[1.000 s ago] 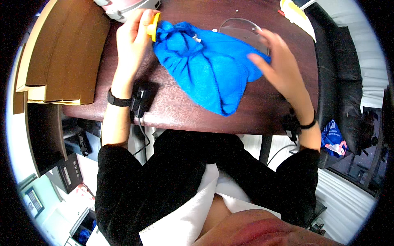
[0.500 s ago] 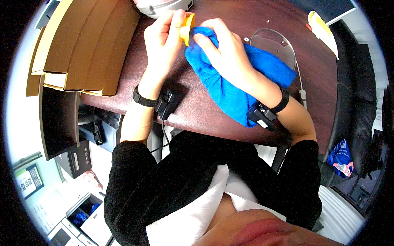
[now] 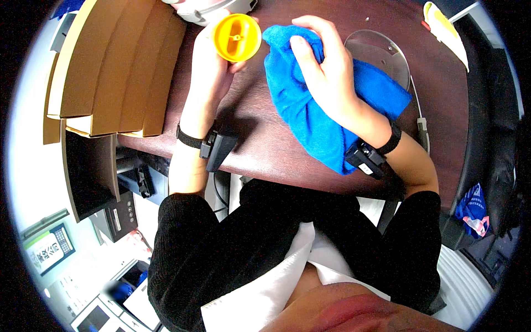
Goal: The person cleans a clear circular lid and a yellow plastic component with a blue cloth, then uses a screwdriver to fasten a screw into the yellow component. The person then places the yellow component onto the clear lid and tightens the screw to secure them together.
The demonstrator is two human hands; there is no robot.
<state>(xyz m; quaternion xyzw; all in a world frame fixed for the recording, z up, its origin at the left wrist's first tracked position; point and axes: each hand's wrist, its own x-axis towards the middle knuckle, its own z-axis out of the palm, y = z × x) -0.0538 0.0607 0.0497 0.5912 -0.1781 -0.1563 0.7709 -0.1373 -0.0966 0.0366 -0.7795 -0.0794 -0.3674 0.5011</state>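
Yellow round part point(image 3: 237, 37) gripped in left hand point(image 3: 213, 66) fingers; right hand point(image 3: 326, 77) clutching blue cloth point(image 3: 315, 122).

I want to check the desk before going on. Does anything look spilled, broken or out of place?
Nothing stands out. The left hand holds a yellow lid, whole and clean. The right hand presses a blue cloth on the desk. No spill shows.

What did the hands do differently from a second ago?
The right hand came off the spread blue cloth, bunched it up and brought it over toward the yellow round part. The left hand turned that part so its round hollow face shows instead of its edge. The left hand kept hold of it, and the cloth stayed on the brown desk.
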